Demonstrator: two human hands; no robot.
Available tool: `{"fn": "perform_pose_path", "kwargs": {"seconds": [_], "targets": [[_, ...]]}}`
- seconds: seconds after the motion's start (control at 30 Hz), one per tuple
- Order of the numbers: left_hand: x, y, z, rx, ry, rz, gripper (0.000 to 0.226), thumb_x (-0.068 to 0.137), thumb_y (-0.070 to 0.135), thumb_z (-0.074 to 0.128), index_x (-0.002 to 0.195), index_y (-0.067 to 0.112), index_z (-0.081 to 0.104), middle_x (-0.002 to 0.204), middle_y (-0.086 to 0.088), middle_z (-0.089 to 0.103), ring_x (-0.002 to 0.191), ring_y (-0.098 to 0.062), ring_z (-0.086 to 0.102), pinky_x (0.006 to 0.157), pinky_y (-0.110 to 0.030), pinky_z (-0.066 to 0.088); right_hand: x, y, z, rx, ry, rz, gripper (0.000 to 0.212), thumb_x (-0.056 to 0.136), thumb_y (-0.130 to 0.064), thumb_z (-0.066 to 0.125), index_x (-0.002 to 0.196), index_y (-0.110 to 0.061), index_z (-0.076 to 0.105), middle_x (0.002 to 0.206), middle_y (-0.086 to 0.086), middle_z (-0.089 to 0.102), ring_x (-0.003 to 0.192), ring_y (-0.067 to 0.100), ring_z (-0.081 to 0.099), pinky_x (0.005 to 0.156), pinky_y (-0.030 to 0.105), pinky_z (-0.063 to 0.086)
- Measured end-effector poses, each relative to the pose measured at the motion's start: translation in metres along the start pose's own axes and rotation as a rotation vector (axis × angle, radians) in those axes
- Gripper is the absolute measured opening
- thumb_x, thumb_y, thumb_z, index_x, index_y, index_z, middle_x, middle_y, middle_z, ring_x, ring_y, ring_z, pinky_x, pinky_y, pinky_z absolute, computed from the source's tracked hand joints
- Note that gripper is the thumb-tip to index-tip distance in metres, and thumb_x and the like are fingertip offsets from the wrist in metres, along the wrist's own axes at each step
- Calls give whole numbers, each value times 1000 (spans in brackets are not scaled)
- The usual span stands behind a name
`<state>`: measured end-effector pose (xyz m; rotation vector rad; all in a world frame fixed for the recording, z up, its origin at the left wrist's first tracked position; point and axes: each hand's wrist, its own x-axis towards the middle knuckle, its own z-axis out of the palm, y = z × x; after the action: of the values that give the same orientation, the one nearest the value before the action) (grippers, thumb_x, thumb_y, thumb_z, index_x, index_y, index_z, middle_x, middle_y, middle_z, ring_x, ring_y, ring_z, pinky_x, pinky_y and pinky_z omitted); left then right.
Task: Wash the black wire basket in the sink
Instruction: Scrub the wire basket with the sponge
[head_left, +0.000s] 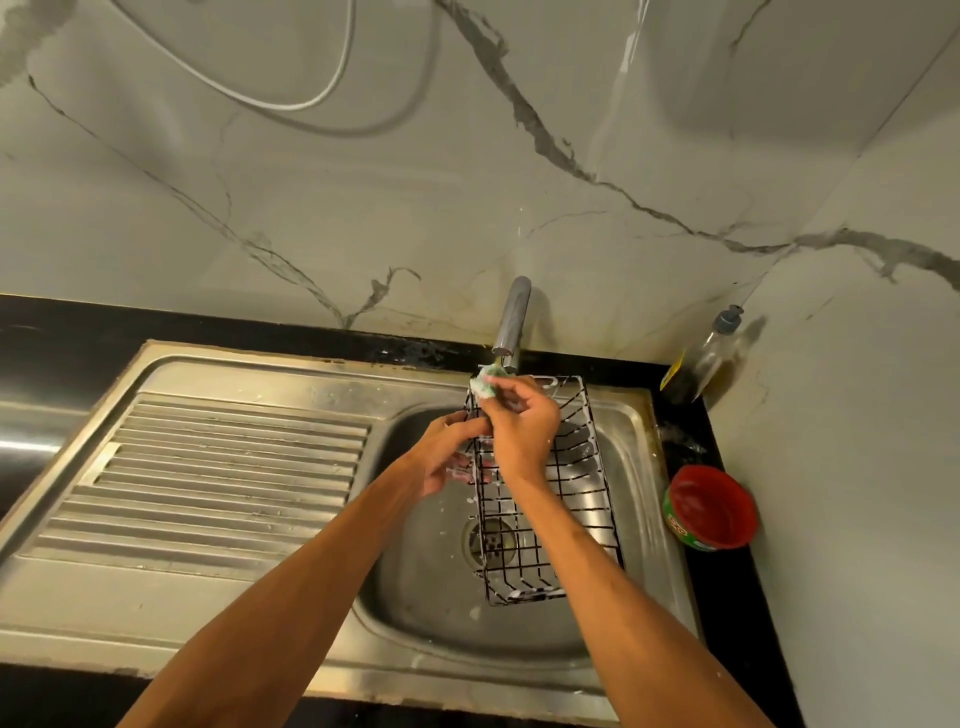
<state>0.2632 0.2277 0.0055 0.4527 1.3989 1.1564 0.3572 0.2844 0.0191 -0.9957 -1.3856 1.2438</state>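
Note:
The black wire basket (576, 499), streaked with white foam, is held tilted over the steel sink bowl (431, 587). My left hand (449, 457) grips its left rim. My right hand (519, 428) reaches across the basket and pinches a soapy green-and-white sponge (485, 384) against the far left corner of the rim, just below the chrome tap (511, 322). My right forearm hides part of the basket's floor. I see no water stream from the tap.
The ribbed steel drainboard (218, 478) lies left of the bowl. On the black counter at right stand a red-lidded tub of dish soap (714, 506) and a dark pump bottle (701, 358) in the corner. The marble wall stands close behind the tap.

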Motion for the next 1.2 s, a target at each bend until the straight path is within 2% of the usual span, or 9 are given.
{"fn": "perform_pose_path", "kwargs": {"seconds": [0.07, 0.17, 0.3, 0.37, 0.5, 0.73, 0.93, 1.03, 1.2], "targets": [[0, 0, -2, -21, -9, -6, 51, 77, 27, 80, 120, 4, 65, 97, -12, 72, 70, -22, 66, 61, -35, 58, 0, 8, -4, -95, -53, -31, 19, 80, 6, 74, 97, -2, 75, 100, 5, 72, 93, 15, 71, 79, 23, 59], [-2, -5, -1, -19, -17, 6, 63, 70, 23, 85, 126, 6, 63, 110, -15, 72, 76, -24, 67, 69, -38, 58, 7, 24, -14, -169, 61, 193, 24, 80, 7, 72, 101, -3, 73, 102, 10, 73, 93, 20, 70, 70, 12, 55], [-3, -7, -2, -13, -12, 5, 45, 83, 12, 75, 124, 3, 61, 102, -12, 68, 53, -10, 62, 46, -23, 51, 9, 24, -4, -16, 126, 416, 28, 79, 6, 73, 102, -7, 71, 101, 5, 72, 90, 15, 70, 62, 15, 55], [-4, -4, -1, -13, 3, 10, 43, 85, 12, 74, 125, 4, 60, 108, -14, 67, 60, -11, 64, 49, -25, 52, 4, 23, 1, 60, 124, 459, 27, 78, 8, 71, 98, -10, 70, 101, 5, 71, 90, 16, 70, 65, 19, 57], [-6, -4, -5, -61, 49, -3, 50, 87, 9, 72, 132, -1, 55, 108, -18, 63, 54, -14, 65, 43, -24, 50, 9, 25, -9, 160, 421, 506, 30, 73, 13, 72, 97, -5, 70, 100, 8, 70, 87, 18, 69, 57, 15, 54], [-13, -8, -6, -58, 67, -21, 45, 87, 11, 72, 128, -1, 57, 101, -15, 69, 59, -22, 69, 47, -28, 54, 12, 20, -10, 292, 500, 362, 33, 74, 13, 73, 91, -16, 72, 94, 2, 73, 90, 13, 71, 71, 24, 60], [-16, -12, -4, -3, 80, -17, 59, 74, 19, 81, 124, 0, 55, 114, -16, 64, 55, -16, 66, 44, -26, 49, 6, 24, -3, 71, 524, 402, 27, 77, 8, 72, 98, -8, 73, 89, 0, 70, 90, 19, 70, 58, 17, 53], [-20, -15, -5, -25, 105, -16, 65, 73, 22, 80, 127, -2, 51, 109, -14, 63, 49, -12, 65, 44, -26, 46, 5, 19, 7, 53, 369, 274, 27, 76, 6, 74, 97, -11, 74, 91, 2, 74, 87, 14, 71, 67, 21, 59], [-27, -12, -16, -94, 171, 3, 90, 52, 44, 87, 126, 4, 54, 128, -14, 61, 79, -30, 69, 64, -40, 55, 7, 14, -5, -139, 425, 70, 25, 78, 5, 74, 100, -8, 74, 92, 1, 72, 82, 8, 67, 70, 18, 58]]}}
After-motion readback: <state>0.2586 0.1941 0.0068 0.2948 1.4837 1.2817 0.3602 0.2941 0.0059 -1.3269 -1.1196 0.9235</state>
